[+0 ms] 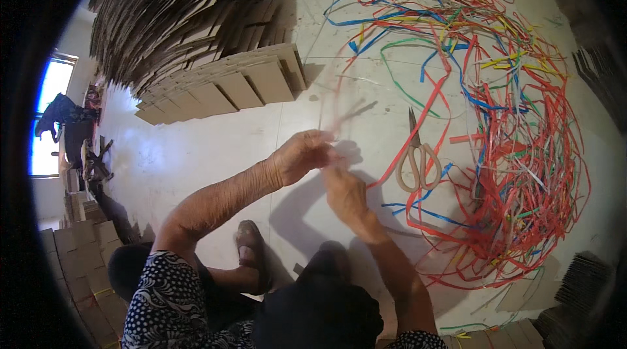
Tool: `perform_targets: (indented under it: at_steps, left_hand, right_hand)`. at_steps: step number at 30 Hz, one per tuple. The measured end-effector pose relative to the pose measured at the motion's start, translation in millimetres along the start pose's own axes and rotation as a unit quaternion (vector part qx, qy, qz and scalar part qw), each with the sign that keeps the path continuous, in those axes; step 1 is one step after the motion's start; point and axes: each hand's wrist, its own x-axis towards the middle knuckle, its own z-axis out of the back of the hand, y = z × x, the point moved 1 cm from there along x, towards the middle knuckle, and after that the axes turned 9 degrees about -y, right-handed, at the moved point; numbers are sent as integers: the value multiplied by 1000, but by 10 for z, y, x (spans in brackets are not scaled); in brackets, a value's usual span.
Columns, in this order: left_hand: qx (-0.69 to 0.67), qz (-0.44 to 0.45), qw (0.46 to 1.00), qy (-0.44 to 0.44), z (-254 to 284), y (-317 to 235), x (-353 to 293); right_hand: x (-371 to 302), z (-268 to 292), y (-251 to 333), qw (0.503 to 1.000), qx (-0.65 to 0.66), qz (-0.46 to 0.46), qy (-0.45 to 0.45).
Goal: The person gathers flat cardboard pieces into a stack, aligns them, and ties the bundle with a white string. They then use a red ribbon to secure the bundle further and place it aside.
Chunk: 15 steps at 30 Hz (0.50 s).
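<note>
Left hand (304, 156): fingers curled, pinching a blurred pinkish-red strap (337, 97) extending toward 12 o'clock. Right hand (346, 193): adjacent at 5 o'clock, fingers curled; blur hides its grip. Scissors (415, 142): 3 o'clock, beside the multicolored strap tangle (522, 202).

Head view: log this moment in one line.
left hand: at blurred reddish strip, grip unclear | right hand: close beside left, grip unclear | scissors: on floor, unheld | strap tangle: beside scissors
</note>
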Motion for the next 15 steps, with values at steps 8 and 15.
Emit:
perform_targets:
  at_steps: [8,15]
  left_hand:
    - [-113,-83,985,-99,432,-662,215]
    - [-134,-49,986,-81,599,-894,583]
  right_hand:
    - [-913,195,202,977,-75,-155,130]
    - [-1846,231,153,946,-69,-220,227]
